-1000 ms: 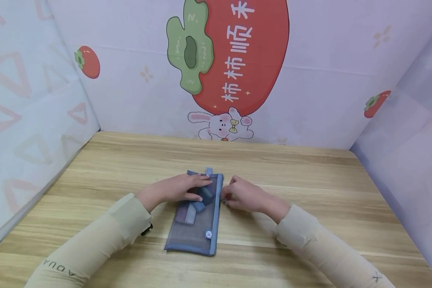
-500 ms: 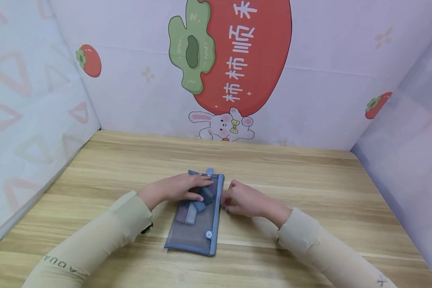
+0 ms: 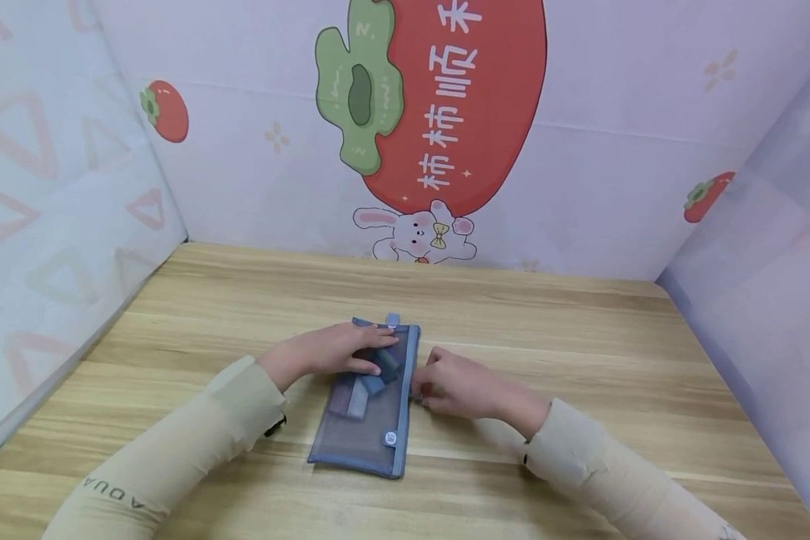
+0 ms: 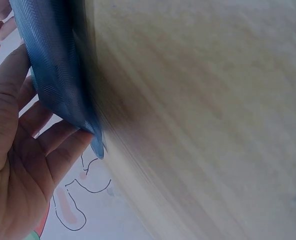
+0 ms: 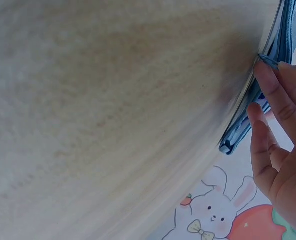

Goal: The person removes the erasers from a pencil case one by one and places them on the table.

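Mid-table, the blue mesh zipper pouch lies flat. Left hand presses it, fingers straight; right hand pinches the zipper edge. Best to keep the pouch pinned and pull along the zipper line.

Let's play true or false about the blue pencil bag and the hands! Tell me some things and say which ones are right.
1. The blue mesh pouch lies flat on the wooden table. True.
2. The left hand rests on the far part of the pouch. True.
3. The right hand is high in the air, away from the pouch. False: it is at the pouch's zipper edge, fingers pinching there.
4. The pouch is empty. False: small blocks show through the mesh.
5. A rabbit drawing is on the back wall. True.
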`<state>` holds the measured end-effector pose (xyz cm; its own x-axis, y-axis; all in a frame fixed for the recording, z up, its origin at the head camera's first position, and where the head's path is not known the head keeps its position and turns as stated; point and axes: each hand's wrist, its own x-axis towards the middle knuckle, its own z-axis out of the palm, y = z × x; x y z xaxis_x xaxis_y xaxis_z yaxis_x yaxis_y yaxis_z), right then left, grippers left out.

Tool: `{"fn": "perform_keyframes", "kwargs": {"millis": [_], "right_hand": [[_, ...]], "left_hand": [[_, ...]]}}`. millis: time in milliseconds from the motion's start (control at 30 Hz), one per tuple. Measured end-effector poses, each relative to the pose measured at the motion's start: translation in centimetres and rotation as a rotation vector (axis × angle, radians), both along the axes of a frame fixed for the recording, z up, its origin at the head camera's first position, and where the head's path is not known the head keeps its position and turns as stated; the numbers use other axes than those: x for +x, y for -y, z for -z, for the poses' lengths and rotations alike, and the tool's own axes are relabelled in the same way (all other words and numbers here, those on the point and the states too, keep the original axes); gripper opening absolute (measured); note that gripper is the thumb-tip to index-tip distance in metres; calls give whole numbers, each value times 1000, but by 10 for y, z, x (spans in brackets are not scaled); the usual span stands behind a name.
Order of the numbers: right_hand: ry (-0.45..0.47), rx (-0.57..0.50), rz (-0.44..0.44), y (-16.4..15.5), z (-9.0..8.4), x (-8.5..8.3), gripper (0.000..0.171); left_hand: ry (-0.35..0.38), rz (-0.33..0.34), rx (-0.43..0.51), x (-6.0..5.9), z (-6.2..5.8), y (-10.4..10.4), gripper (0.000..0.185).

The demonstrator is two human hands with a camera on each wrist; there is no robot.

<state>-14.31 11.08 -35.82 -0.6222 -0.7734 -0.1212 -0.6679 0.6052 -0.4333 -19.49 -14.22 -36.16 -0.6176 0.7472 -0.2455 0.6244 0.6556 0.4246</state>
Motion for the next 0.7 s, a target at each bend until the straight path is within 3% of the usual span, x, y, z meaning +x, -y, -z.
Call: {"fn": "perform_keyframes", "kwargs": {"millis": [700], "right_hand": [[70, 1, -39, 3, -7, 21, 8]], "left_hand": [[-16, 16, 41, -2, 3, 4, 58]]}}
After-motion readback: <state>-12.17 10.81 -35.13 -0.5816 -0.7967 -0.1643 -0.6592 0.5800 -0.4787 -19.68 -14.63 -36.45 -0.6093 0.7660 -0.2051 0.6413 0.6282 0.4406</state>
